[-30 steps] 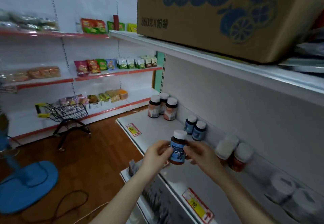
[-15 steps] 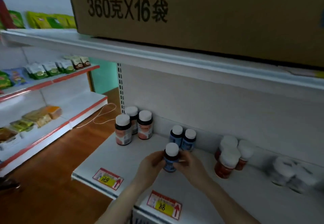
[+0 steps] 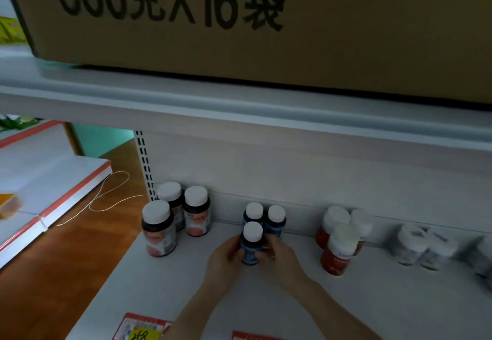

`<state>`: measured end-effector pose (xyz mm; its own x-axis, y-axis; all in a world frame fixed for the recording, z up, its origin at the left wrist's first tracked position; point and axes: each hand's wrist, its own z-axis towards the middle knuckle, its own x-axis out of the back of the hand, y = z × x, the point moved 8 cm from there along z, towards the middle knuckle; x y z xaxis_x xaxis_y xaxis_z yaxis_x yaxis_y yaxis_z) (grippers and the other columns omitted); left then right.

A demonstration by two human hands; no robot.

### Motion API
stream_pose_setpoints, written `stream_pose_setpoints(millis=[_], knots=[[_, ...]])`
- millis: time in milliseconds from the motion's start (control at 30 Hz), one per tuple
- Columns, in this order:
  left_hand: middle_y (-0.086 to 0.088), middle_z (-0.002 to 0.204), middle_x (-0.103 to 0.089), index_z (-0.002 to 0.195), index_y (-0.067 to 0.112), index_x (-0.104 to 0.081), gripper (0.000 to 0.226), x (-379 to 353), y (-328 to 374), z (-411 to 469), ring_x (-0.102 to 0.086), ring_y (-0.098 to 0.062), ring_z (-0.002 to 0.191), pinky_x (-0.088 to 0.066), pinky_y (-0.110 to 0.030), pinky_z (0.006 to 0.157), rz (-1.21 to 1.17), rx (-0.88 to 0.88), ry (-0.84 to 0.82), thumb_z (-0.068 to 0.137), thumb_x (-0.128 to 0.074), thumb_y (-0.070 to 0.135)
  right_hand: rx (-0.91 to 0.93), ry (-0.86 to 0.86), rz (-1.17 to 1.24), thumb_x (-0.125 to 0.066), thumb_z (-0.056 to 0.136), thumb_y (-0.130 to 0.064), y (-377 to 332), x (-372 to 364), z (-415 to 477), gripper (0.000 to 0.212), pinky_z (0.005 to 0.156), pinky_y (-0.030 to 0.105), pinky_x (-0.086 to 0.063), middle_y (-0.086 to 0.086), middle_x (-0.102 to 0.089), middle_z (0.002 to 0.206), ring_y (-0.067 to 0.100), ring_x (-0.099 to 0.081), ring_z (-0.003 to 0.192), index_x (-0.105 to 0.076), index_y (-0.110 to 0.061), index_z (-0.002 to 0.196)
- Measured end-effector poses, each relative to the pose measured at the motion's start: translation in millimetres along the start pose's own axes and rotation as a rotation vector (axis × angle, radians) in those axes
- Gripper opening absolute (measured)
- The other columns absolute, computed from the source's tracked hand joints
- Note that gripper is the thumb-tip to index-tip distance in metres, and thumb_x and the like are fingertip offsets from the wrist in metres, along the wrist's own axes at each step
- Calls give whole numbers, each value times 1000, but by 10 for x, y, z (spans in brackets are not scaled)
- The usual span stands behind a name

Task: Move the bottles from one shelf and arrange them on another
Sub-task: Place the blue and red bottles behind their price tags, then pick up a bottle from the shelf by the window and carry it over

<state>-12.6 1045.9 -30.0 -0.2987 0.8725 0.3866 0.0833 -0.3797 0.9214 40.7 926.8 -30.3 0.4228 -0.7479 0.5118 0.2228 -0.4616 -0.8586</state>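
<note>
Cardboard box (image 3: 266, 20): printed brown carton filling the top of the view, above both hands.
Shelf (image 3: 165, 291): white, under the hands, carrying every bottle.
Left hand (image 3: 223, 259): fingers curled round the left side of the blue bottle (image 3: 251, 245).
Right hand (image 3: 282, 257): gripping the same bottle's right side.
Red-label bottles (image 3: 159, 229): three, white-capped, left of the left hand.
Orange bottles (image 3: 336, 257): three, right of the right hand.
Blue bottle: upright between the hands, just in front of two matching bottles (image 3: 276, 219).

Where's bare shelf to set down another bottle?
Bare shelf: between dark bottles and left hand; between right hand and red bottles; in front of the red bottles. Crowded: along the back wall. Both hands hold a blue bottle.
</note>
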Motion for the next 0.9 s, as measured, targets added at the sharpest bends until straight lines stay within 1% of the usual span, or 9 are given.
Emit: stream_pose_setpoints(millis=[67,133,267,400,467,633,700,800,900], knots=[[12,113,-53,122,16,-54,34,10,-22,44,-49,-6,109,-35,-2,76,15,0,6,91,-48,7,-4,8,-1,-54,90,-8,18,-5,45,38,99,28,-44,11,-55,130,22,-54,118,-46,-7,127],[11,114,-55,122,16,-54,34,15,-49,81,-50,-7,110,-35,-1,77,11,3,7,90,-48,7,1,9,-9,-54,90,-7,34,-18,76,38,95,22,-42,9,-55,129,19,-53,117,-46,-7,127],[8,120,-57,124,17,-54,37,8,-77,122,-50,-5,111,-36,-10,84,49,3,-4,89,-48,6,2,26,-2,-54,89,-5,49,-17,110,38,91,18,-40,10,-56,128,15,-53,112,-47,-8,126],[5,123,-59,125,17,-54,38,0,-114,149,-52,-6,111,-35,7,75,60,8,6,89,-50,6,18,37,-33,-54,90,-8,45,2,127,37,91,18,-41,9,-57,127,13,-54,111,-47,-8,125],[3,122,-59,124,16,-54,37,9,-129,149,-51,-5,108,-34,7,74,51,27,24,89,-50,6,17,26,-54,-54,90,-9,41,-3,127,37,93,19,-41,9,-57,128,17,-54,115,-46,-8,126],[-4,130,-56,127,10,-50,37,1,-135,96,-52,-16,119,-39,-20,96,43,77,27,90,-49,7,31,21,-84,-53,91,-10,-45,14,83,40,96,19,-40,8,-55,131,18,-52,119,-44,-8,130],[-8,131,-54,128,6,-48,38,56,-139,42,-51,-22,122,-37,-22,98,37,125,88,90,-48,5,41,33,-85,-52,92,-11,-80,46,18,39,94,16,-38,7,-55,131,13,-52,115,-43,-11,130],[-13,121,-61,119,4,-55,30,198,-45,-109,-58,-26,109,-37,-21,86,100,123,245,90,-50,10,53,89,-106,-48,94,-15,-115,152,-115,33,89,13,-37,8,-58,125,9,-51,105,-47,-9,126],[-11,106,-66,109,5,-61,22,213,141,-293,-58,-21,89,-38,-23,79,92,90,303,89,-53,12,38,120,-114,-46,95,-20,-146,290,-262,31,92,22,-42,11,-60,121,16,-56,107,-51,-4,121]])
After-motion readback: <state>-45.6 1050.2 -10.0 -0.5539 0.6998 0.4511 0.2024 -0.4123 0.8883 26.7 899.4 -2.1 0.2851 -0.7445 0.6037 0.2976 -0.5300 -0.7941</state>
